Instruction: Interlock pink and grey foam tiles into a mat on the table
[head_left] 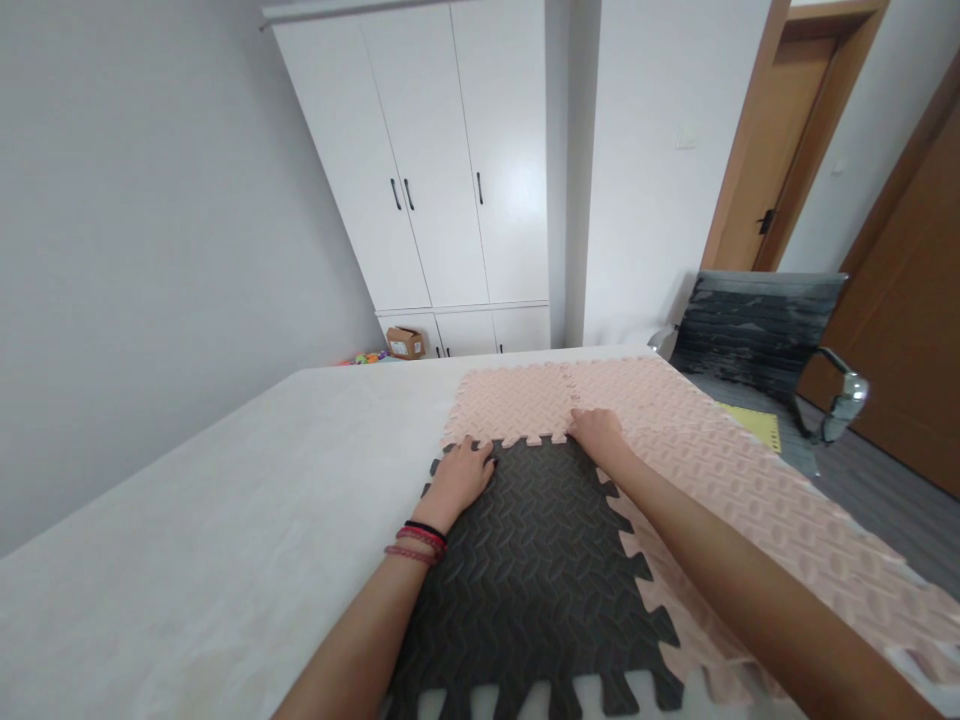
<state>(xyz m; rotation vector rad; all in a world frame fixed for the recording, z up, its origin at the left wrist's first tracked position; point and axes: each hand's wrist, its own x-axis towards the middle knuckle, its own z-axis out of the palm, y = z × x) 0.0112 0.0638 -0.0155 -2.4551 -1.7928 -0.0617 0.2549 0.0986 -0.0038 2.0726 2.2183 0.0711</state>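
Note:
A black foam puzzle mat tile (532, 560) lies on a white surface, its toothed far edge against a pink foam mat tile (510, 395). My left hand (463, 472) rests on the black tile's far left corner with fingers spread. At the far right corner, my right hand (598, 430) has its fingers curled down where the black tile meets the pink ones; its fingertips are partly hidden. Along the right side, the black teeth overlap or sit beside the teeth of another pink tile (750, 500), and I cannot tell how far they interlock.
The white surface (225, 520) spreads to the left. Beyond its far edge are a white wardrobe (450, 150), a cardboard box (406, 343) and small colourful items (367, 357). A dark office chair (757, 330) stands at the right, with a yellow sheet (754, 427) on it.

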